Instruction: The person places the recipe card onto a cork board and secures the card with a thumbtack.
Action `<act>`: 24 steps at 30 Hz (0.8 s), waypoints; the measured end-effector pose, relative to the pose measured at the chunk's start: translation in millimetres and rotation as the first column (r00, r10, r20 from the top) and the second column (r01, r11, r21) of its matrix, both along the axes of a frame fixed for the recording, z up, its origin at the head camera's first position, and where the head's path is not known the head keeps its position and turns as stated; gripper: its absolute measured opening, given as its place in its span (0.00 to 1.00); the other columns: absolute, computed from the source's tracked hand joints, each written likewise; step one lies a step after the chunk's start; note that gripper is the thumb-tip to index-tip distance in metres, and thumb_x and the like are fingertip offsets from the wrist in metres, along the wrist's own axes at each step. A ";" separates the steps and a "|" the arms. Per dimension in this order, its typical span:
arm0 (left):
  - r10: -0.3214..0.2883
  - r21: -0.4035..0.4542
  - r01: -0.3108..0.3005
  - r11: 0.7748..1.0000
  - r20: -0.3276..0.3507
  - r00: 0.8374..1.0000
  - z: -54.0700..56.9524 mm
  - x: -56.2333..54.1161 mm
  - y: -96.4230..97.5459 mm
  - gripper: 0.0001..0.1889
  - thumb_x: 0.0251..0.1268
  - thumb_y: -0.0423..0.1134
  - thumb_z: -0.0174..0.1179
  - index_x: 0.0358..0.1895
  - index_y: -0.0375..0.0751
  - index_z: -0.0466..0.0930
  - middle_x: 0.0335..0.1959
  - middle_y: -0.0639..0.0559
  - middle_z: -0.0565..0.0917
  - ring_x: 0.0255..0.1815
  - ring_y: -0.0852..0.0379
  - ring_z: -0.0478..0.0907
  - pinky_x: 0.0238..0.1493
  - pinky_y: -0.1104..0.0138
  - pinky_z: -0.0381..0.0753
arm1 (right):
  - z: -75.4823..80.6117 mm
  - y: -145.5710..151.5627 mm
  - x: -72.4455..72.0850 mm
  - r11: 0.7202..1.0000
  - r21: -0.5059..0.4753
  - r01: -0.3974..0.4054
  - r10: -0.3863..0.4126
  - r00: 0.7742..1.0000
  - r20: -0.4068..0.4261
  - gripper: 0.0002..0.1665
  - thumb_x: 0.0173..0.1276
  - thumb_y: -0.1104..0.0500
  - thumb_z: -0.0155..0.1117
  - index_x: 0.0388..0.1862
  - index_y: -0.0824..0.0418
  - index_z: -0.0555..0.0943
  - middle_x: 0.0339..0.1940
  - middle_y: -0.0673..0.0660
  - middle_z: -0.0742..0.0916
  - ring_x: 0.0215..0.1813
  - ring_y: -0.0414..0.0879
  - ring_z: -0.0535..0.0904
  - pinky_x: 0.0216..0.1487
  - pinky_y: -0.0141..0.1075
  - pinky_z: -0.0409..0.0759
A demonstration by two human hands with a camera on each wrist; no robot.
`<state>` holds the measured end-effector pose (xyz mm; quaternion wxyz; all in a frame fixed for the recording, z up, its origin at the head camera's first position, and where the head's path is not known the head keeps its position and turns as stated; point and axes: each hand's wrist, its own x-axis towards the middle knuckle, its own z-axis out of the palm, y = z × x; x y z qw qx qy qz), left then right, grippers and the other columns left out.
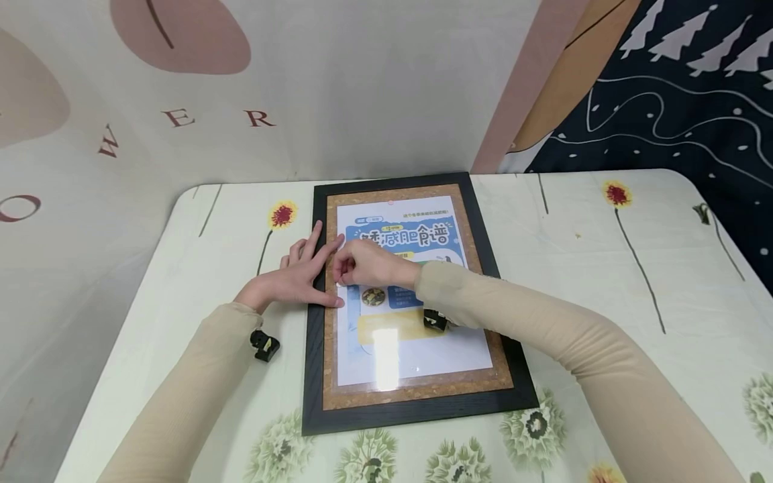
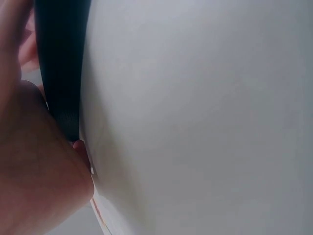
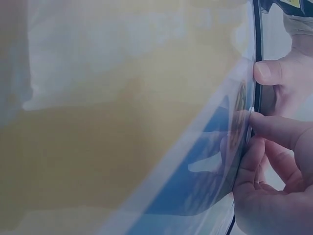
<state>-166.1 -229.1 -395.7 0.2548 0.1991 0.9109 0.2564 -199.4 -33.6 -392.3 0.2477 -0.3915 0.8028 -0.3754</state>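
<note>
A printed poster (image 1: 423, 359) in blue, yellow and white, under a glossy clear sheet, lies on a cork board (image 1: 417, 396) with a black frame (image 1: 423, 414). My left hand (image 1: 296, 278) spreads its fingers over the frame's left side, with the thumb (image 3: 269, 72) on the poster's left edge. Beside it, my right hand (image 1: 368, 263) has its fingers curled at that same edge. Its thumb and index finger pinch a small whitish thing (image 3: 252, 111), mostly hidden by the fingertips. The left wrist view shows the left hand (image 2: 39, 161) against the black frame (image 2: 61, 63).
The board lies on a flower-patterned tablecloth (image 1: 580, 268) near the table's far edge. A printed curtain (image 1: 374, 87) hangs behind, with a dark one (image 1: 676, 114) at the right. A small pink dot (image 1: 390, 202) sits at the poster's top edge.
</note>
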 end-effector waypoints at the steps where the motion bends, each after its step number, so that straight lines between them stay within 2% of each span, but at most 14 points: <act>1: -0.001 0.001 0.001 1.000 0.000 1.000 0.4 0.2 -0.1 0.59 0.52 0.57 0.69 0.79 0.46 0.36 0.74 0.43 0.16 0.71 0.31 0.26 0.61 0.38 0.41 | 0.5 -0.2 0.3 1.000 0.003 -0.001 0.001 1.000 -0.008 0.07 0.64 0.71 0.64 0.30 0.61 0.84 0.25 0.50 0.84 0.28 0.41 0.76 0.33 0.29 0.72; 14: 0.004 0.007 -0.004 1.000 0.008 1.000 0.4 1.3 0.8 0.59 0.53 0.56 0.68 0.78 0.47 0.34 0.74 0.43 0.16 0.71 0.30 0.25 0.61 0.38 0.41 | 4.7 -6.2 2.4 0.999 0.042 0.027 -0.026 1.000 -0.011 0.05 0.66 0.72 0.61 0.33 0.64 0.80 0.28 0.52 0.81 0.31 0.42 0.73 0.35 0.28 0.69; 24: 0.001 -0.003 -0.001 1.000 -0.001 1.000 0.5 1.0 0.6 0.58 0.53 0.56 0.69 0.79 0.47 0.36 0.74 0.43 0.16 0.71 0.31 0.26 0.61 0.38 0.42 | 2.8 -1.3 -3.0 1.000 0.020 0.021 -0.023 0.995 0.093 0.03 0.67 0.69 0.62 0.37 0.64 0.81 0.31 0.53 0.81 0.34 0.43 0.75 0.38 0.28 0.71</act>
